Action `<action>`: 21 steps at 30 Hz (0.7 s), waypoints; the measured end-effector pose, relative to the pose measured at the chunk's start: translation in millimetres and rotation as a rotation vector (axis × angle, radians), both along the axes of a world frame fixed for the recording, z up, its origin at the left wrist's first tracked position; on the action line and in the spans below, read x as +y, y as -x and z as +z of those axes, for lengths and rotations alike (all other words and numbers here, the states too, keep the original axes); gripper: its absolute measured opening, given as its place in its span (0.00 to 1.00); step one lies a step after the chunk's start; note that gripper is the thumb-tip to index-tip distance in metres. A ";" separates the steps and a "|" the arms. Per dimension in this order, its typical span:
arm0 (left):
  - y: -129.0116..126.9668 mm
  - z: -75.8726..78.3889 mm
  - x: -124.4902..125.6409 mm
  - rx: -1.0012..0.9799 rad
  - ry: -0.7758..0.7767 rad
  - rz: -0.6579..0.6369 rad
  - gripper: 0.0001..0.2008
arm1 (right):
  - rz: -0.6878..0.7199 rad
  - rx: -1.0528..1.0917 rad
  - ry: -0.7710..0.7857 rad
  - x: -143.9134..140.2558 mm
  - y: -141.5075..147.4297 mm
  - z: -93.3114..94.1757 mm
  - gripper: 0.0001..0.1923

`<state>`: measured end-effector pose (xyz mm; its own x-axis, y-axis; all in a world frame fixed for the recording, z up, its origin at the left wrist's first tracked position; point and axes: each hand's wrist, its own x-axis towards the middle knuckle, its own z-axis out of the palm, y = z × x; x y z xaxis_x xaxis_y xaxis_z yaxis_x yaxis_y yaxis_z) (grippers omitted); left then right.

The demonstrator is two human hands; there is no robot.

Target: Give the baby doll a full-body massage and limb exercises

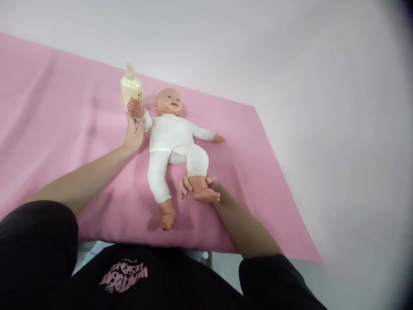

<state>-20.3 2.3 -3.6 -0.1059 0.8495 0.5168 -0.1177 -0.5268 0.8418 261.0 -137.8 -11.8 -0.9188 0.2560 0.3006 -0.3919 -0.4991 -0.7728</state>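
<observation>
A baby doll (171,132) with a bald head and white cloth body lies face up on a pink sheet (248,172). My left hand (134,137) is closed around the doll's forearm near its wrist, at the left of the picture. Under the doll's bent leg, my right hand (185,186) grips the ankle from behind; its fingers show on one side and the thumb on the other, the palm hidden. The doll's other leg lies straight on the sheet, and its other arm stretches out to the right.
A pump bottle (130,88) of pale yellow liquid stands upright behind the doll's raised hand, close to its head. The pink sheet's far edge runs below a plain white wall. Its near edge lies against my black shirt (180,280).
</observation>
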 end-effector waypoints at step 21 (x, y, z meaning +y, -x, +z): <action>-5.9 2.8 -12.4 0.945 -0.427 -0.153 0.17 | -0.630 -0.349 0.585 9.1 -1.4 22.3 0.28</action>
